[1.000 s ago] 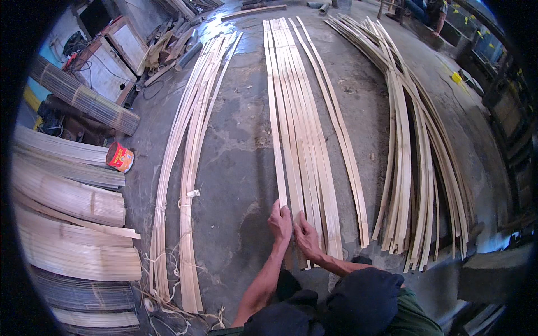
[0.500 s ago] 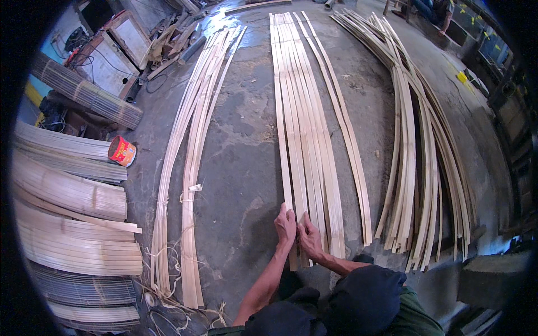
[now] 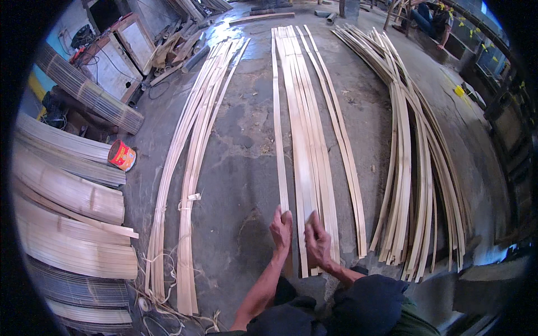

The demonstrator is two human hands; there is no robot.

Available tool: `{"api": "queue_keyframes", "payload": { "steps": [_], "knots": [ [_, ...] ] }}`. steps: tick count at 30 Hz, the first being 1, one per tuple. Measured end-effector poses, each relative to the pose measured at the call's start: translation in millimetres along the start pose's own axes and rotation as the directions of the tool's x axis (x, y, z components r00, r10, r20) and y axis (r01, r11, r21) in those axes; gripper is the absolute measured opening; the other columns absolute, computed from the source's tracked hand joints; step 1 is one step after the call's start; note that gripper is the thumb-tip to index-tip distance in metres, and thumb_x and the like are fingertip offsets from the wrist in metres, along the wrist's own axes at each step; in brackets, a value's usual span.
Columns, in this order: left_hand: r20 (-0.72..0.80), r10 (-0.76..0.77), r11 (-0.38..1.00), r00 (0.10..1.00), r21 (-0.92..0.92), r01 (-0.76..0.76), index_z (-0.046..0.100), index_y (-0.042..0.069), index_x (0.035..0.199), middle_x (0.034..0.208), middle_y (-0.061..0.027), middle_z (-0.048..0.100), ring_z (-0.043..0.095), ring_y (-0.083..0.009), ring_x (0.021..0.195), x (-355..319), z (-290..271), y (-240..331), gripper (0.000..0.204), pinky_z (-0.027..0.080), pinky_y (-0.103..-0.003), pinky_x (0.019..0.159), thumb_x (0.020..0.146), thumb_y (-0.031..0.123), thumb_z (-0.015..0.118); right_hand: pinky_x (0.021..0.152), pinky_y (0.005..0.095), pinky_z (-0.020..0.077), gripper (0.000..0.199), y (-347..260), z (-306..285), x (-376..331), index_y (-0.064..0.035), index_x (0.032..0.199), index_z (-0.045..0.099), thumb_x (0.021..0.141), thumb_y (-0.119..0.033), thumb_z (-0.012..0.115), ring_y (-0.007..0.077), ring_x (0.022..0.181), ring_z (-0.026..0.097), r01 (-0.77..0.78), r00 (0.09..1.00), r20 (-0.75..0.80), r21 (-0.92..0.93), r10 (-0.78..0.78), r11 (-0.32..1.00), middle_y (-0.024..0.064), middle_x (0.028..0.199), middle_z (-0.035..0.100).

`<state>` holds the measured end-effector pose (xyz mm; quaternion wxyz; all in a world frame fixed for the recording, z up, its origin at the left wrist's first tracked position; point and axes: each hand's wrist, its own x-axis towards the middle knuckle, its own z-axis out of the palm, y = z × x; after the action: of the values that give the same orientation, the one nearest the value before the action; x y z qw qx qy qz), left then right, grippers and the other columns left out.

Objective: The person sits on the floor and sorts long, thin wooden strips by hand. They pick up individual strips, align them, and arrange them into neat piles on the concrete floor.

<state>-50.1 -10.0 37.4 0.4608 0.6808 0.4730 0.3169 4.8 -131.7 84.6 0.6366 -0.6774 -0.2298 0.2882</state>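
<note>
A pale, flat bamboo strip [image 3: 278,140] runs away from me along the floor. My left hand [image 3: 282,228] is closed around its near end, thumb on top. Just right of it, my right hand [image 3: 318,242], slightly blurred, has its fingers curled at a second bamboo strip [image 3: 302,185], seemingly pinching its edge. More strips [image 3: 325,185] lie side by side under and beyond the right hand, forming a long narrow row. A gap separates the left strip from this row.
Two loose strips [image 3: 343,145] lie right of the row, then a large crossed pile [image 3: 412,168]. Tied bundles [image 3: 188,241] lie to the left. Slat stacks [image 3: 73,241], a red-orange tin [image 3: 122,155] and a rolled slat mat [image 3: 89,89] line the left side. A person [image 3: 434,25] sits far right.
The left strip has moved apart from the row, opening a gap. My hands have spread apart, the left slightly leftward and the right rightward. The whole view has shifted slightly.
</note>
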Motion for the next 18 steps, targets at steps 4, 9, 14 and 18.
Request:
{"api": "queue_keyframes", "payload": {
  "steps": [4, 9, 14, 18],
  "knots": [
    [-0.025, 0.095, 0.995, 0.995, 0.036, -0.094, 0.054, -0.004, 0.127, 0.101, -0.0305, 0.066, 0.066, -0.0426, 0.095, 11, 2, -9, 0.045, 0.051, -0.046, 0.081, 0.092, 0.024, 0.062, 0.054, 0.0216, 0.041, 0.055, 3, -29, 22, -0.0126, 0.152, 0.032, 0.101, -0.014, 0.053, 0.0037, 0.063, 0.044, 0.15, 0.985, -0.074, -0.096, -0.157, 0.984, -0.0052, 0.076, 0.049],
    [0.0, 0.022, 0.991, 1.0, 0.134, -0.022, 0.053, -0.003, 0.127, 0.103, -0.0283, 0.066, 0.066, -0.0417, 0.096, 3, 10, -25, 0.043, 0.05, -0.046, 0.084, 0.092, 0.021, 0.059, 0.064, 0.0266, 0.0457, 0.052, 21, -74, 19, -0.0094, 0.148, 0.039, 0.099, -0.016, 0.055, 0.0102, 0.069, 0.05, 0.055, 0.991, -0.096, -0.334, -0.092, 0.941, -0.0002, 0.076, 0.053],
    [0.007, 0.007, 0.992, 1.0, 0.128, -0.008, 0.053, 0.0, 0.128, 0.104, -0.026, 0.067, 0.066, -0.0405, 0.097, -2, 10, -47, 0.044, 0.051, -0.045, 0.084, 0.09, 0.021, 0.059, 0.057, 0.0238, 0.038, 0.054, 45, -106, 15, -0.0124, 0.15, 0.037, 0.099, -0.015, 0.056, 0.0083, 0.065, 0.041, -0.143, 0.985, -0.13, -0.272, 0.111, 0.952, -0.0054, 0.074, 0.046],
    [0.021, -0.015, 0.995, 1.0, 0.103, 0.012, 0.053, 0.0, 0.127, 0.104, -0.0244, 0.067, 0.066, -0.0386, 0.097, 0, 13, -50, 0.044, 0.051, -0.044, 0.085, 0.09, 0.022, 0.059, 0.06, 0.0219, 0.0377, 0.052, 59, -128, 22, -0.0108, 0.148, 0.039, 0.099, -0.013, 0.056, 0.0074, 0.069, 0.04, -0.117, 0.985, -0.157, -0.295, 0.073, 0.948, -0.0061, 0.075, 0.046]
  ]
}}
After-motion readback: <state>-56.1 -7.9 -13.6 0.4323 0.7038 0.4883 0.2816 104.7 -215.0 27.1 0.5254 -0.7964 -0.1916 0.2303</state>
